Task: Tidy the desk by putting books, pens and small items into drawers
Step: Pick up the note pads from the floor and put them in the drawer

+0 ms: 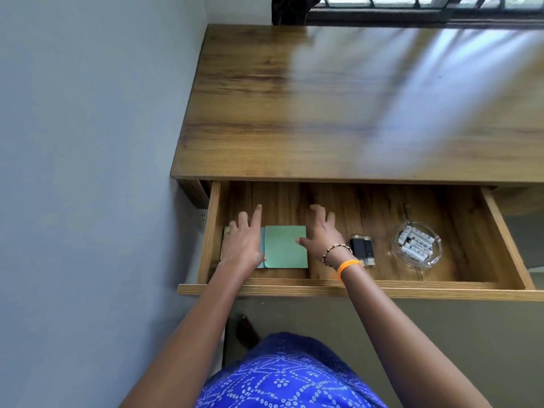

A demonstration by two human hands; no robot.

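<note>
In the open drawer (500, 231), lower centre of the frame, the left hand (243, 245) and right hand (319, 234) lie with straight fingers on the green book (284, 247), gripping nothing. The print on the batteries (416, 244) in the glass dish (435, 260) is too small to read.

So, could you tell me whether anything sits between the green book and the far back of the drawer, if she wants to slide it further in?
Nothing visible does. The green book lies at the drawer's left front, with bare wood behind it. The left hand and right hand rest on its sides. The black items and the glass dish sit off to the right.
</note>
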